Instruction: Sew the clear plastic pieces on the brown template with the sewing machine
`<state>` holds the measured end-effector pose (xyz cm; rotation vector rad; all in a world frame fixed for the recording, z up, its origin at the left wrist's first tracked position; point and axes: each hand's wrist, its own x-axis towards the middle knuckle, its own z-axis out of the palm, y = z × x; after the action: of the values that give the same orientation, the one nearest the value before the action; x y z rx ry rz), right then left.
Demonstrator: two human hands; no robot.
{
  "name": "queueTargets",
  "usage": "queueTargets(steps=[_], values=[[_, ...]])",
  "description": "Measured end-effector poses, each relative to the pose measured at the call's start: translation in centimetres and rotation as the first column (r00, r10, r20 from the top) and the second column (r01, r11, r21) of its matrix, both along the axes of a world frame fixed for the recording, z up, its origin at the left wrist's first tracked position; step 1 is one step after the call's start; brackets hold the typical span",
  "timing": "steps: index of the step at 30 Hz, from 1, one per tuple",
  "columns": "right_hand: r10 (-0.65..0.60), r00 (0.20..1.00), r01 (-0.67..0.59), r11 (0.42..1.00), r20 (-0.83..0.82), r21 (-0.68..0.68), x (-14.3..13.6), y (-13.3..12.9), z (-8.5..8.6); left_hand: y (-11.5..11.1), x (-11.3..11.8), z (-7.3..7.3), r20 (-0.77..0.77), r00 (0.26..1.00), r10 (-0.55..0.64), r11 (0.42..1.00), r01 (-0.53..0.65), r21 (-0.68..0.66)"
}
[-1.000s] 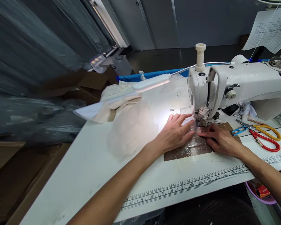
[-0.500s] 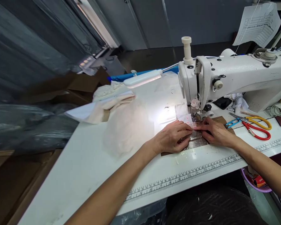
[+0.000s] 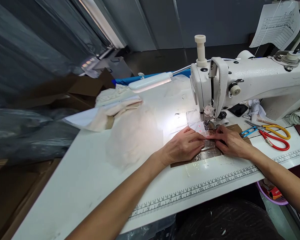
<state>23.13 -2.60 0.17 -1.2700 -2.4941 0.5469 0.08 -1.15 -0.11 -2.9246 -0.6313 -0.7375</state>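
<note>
Under the head of a white sewing machine (image 3: 257, 74) lies a piece of sheer white fabric (image 3: 198, 126) with small pink marks. My left hand (image 3: 183, 145) rests at its near edge, fingers drawn together and closed on it. Opposite, my right hand (image 3: 228, 141) is closed too, its index fingertip meeting the left fingertips on the fabric just in front of the presser foot (image 3: 208, 125). My fingers hide the fabric's edge. Beneath both hands is a shiny brown plate (image 3: 211, 152) on the table. A pale fabric flower (image 3: 209, 111) hangs by the needle area.
Scissors (image 3: 276, 133) with red and yellow handles and blue thread snips (image 3: 248, 131) lie right of my right hand. A lamp (image 3: 151, 82) lights the work. Sheer pale fabric (image 3: 133, 140) lies to the left. A ruler strip (image 3: 202, 190) runs along the table's front edge.
The camera view has shifted slightly. Both hands stay at nearly the same place by the presser foot, with the left fingers drawn a little closer together.
</note>
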Motion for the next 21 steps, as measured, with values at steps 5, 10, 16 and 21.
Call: queueTargets(steps=[5, 10, 16, 21], values=[[0.013, 1.0, -0.013, 1.0, -0.005, 0.009, 0.04, 0.05, -0.2, -0.01, 0.09, -0.21, -0.002, 1.0, -0.015, 0.999, 0.015, 0.042], [0.003, 1.0, -0.003, 1.0, -0.025, 0.014, 0.0, -0.04, -0.15, -0.07, 0.15, -0.25, -0.042, 0.999, 0.004, 0.999, -0.002, 0.038], [-0.005, 1.0, 0.006, 0.999, -0.027, 0.039, -0.07, -0.12, -0.35, -0.4, 0.26, 0.39, -0.047, 0.999, 0.016, 1.0, -0.015, 0.018], [-0.002, 1.0, 0.003, 0.998, -0.016, 0.06, -0.06, -0.04, -0.65, -0.6, 0.36, 0.68, -0.052, 0.999, 0.015, 1.0, -0.015, 0.004]])
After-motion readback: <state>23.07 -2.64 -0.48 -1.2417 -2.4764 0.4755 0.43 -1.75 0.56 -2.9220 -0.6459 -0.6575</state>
